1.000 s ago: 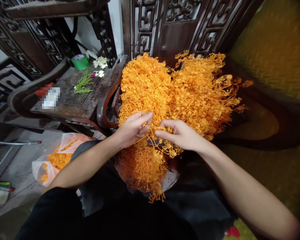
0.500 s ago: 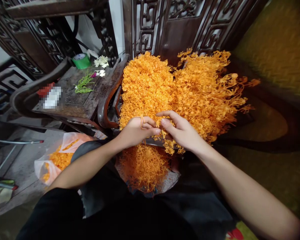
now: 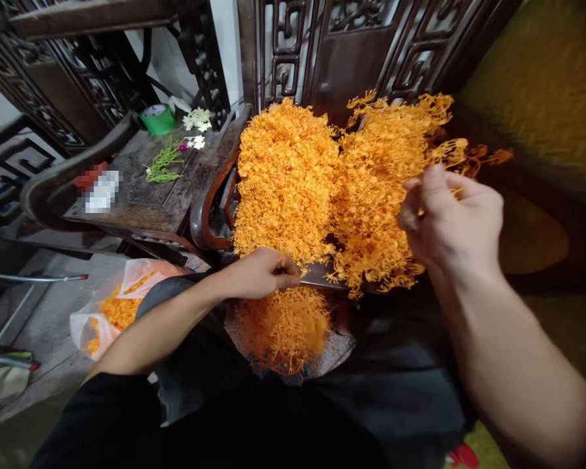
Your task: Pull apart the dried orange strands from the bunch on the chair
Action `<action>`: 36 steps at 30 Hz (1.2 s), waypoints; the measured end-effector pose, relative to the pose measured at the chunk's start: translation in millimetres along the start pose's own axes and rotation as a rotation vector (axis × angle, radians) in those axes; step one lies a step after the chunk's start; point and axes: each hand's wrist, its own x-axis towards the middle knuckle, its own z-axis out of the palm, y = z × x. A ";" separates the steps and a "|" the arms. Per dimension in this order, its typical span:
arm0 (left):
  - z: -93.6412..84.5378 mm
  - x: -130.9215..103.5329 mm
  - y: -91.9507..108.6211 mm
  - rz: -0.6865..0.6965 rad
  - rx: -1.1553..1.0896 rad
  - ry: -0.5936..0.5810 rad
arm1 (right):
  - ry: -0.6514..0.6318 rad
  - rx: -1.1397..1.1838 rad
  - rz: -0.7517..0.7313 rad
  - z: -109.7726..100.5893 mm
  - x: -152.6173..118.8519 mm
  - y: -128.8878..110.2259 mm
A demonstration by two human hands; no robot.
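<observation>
My left hand (image 3: 266, 272) is closed in a pinch at the front edge of the dark wooden seat. It is just below a dense pile of orange flower-like sprigs (image 3: 286, 182); whatever is in its fingers is hidden. My right hand (image 3: 456, 221) is raised at the right side of a looser heap of orange sprigs (image 3: 371, 202). Its fingers are curled together, and a bit of orange shows behind them, but what they hold is not clear. Below my left hand, more loose orange strands (image 3: 290, 329) lie between my knees, partly blurred.
On the dark wooden surface to the left are a roll of green tape (image 3: 159, 120), white flowers (image 3: 197, 119) and green stems (image 3: 163, 164). A whitish plastic bag (image 3: 85, 332) with orange pieces sits on the floor. Carved wooden chair backs (image 3: 356, 71) rise behind.
My hands have parted. The right moved up and right to the edge of the looser heap and closed; the left dropped slightly and curled its fingers. The orange loop on the left fingers no longer shows.
</observation>
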 end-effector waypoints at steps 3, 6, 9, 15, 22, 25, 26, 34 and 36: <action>-8.0 -4.8 0.6 -0.036 -0.088 0.145 | -0.122 0.121 0.262 -8.0 5.2 2.0; -14.7 -6.3 1.8 -0.097 -0.180 0.245 | -0.371 0.053 0.394 0.3 -11.9 5.9; -16.8 -4.6 2.4 -0.135 -0.190 0.296 | -0.466 -0.002 0.365 11.4 -30.2 7.9; -15.9 -0.5 6.0 -0.172 -0.136 0.347 | -0.623 -0.427 0.190 17.3 -38.6 1.9; -11.3 4.8 -1.1 -0.164 -0.016 0.427 | -0.730 -0.757 0.011 33.8 -55.5 -0.3; -14.6 9.8 -10.1 -0.110 0.046 0.562 | -0.550 -0.640 -0.083 22.7 -54.3 -14.0; -17.2 10.8 -12.3 -0.109 0.014 0.602 | -0.401 -0.578 -0.129 16.3 -51.6 -21.0; -28.3 11.3 3.9 -0.044 -0.716 0.682 | -0.234 0.151 0.232 13.6 -30.3 -21.0; -25.1 13.5 8.6 -0.024 -0.769 0.679 | -0.283 0.192 0.337 24.7 -28.6 -5.7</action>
